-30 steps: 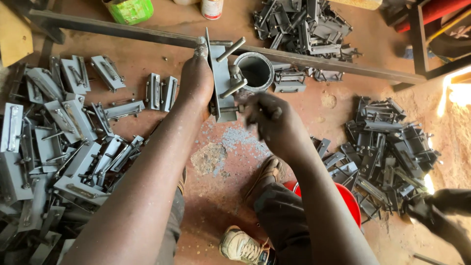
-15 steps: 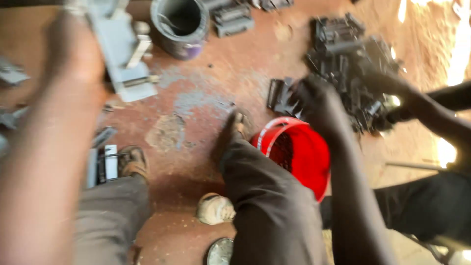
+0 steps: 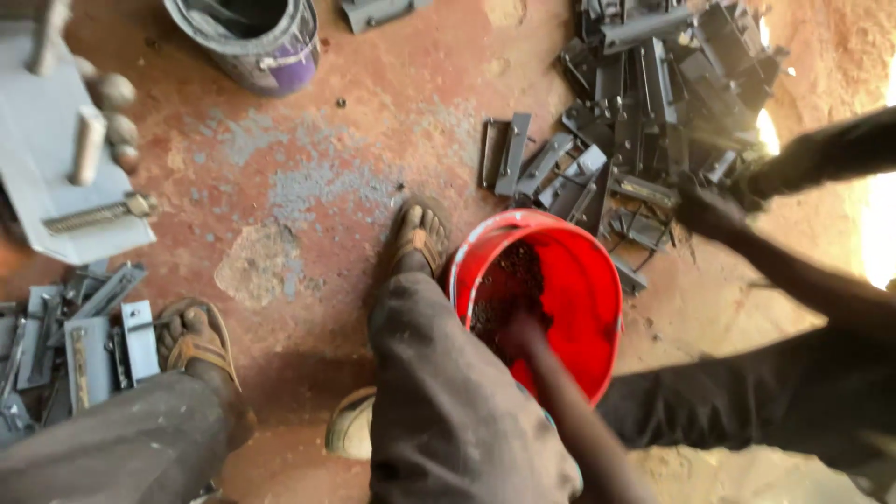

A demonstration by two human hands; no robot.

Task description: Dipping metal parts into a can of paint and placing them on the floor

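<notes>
My right hand (image 3: 518, 329) reaches into the red bucket (image 3: 597, 308), fingers buried in dark grit; grip unclear. My left hand (image 3: 107, 107) clasps a stiff, heavy grey bracket (image 3: 56, 187) by its edge.

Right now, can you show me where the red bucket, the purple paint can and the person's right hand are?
red bucket (image 3: 597, 280): head view, on its bare inner wall.
purple paint can (image 3: 289, 65): head view, on its outer side wall.
right hand (image 3: 518, 334): head view, on the blurred hand down inside the bucket.
</notes>
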